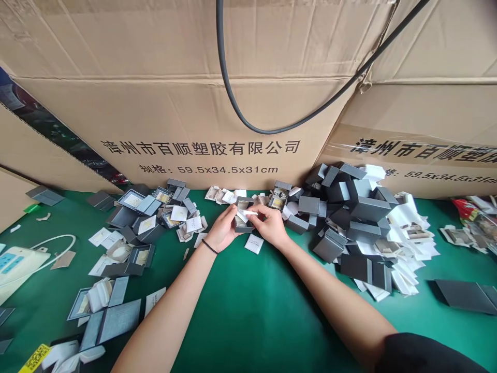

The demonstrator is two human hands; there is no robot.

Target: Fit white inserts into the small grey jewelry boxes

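Nearest: opened grey boxes (pixel 111 318) with white inserts, just outside the left forearm. Next out, a printed white card (pixel 254 244) lies flat on the green table (pixel 240 305), on the near side of the hands and roughly between them. Then the hands, close together: left hand (pixel 222 230) is clamped round the small grey box (pixel 240 226), right hand (pixel 271 224) pinches a white piece (pixel 250 213) at its opening; can't tell if that's card or foam. Key relation: box sits between the hands, open side up, long axis looks front-to-back; left has the wall, right comes in across that axis from the right. White piece is at the right fingertips, over or partly in the box, depth unclear. Beyond: pale tray pieces (pixel 222 195) just past the hands, grey box pile (pixel 363 207) off the right hand, cartons (pixel 194 114) behind everything.
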